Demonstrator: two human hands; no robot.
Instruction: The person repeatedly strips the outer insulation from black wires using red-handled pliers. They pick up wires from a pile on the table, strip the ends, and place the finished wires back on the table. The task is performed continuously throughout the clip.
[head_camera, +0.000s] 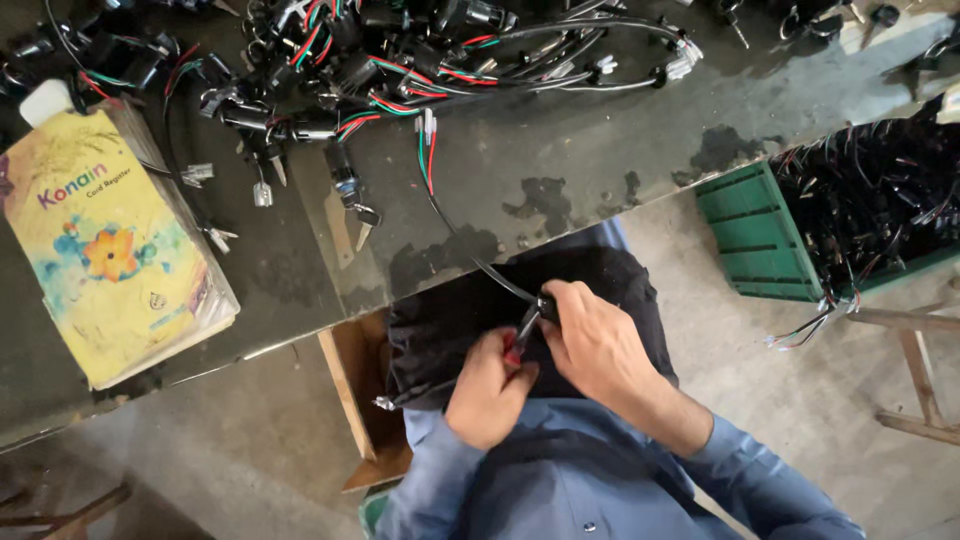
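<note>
- Cable, black and thin, is being held over the lap, just below the bench edge; it is running up onto the bench to a red, green and white plug end.
- The right hand is being closed around the cable's lower end, fingers curled tight on it.
- The left hand is being kept just beside the right, fingers narrowed on a small red-handled tool touching the cable; whether the tool is cutting or only pressing cannot be told.
- A dark cloth is being spread over the lap beneath both hands.
- A book, yellow with an orange flower and a blue patch on its cover, is being kept flat at the bench's left end, with a white tag at its top corner.
- A heap of wiring, black with red and green strands and white plugs, is being kept along the bench's far side.
- A green crate, filled with more dark wiring, is being kept on the floor at the right, well apart from the hands.
- A wooden box is being seen under the bench, near the left hand.
</note>
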